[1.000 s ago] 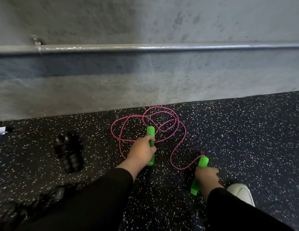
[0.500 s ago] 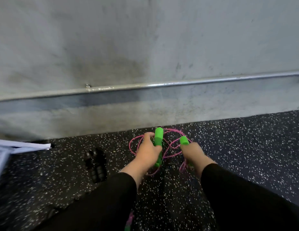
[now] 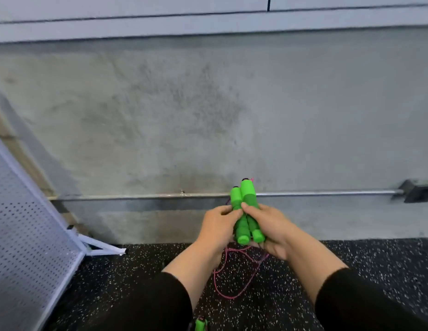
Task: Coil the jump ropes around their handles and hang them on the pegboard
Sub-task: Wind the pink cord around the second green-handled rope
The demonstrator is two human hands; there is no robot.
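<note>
Left hand (image 3: pixel 216 225) and right hand (image 3: pixel 271 229) clench green handles (image 3: pixel 245 211) side by side, frame centre. Keep ends level; wind dangling pink rope (image 3: pixel 232 275) tight, even.

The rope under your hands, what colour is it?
Pink; the rope shows best in the head view.

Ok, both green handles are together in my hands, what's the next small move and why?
Probably hold both green foam handles in the left hand and free the right hand to start winding. The thin pink rope hangs loose below them, uncoiled, trailing onto the speckled black rubber floor.
</note>
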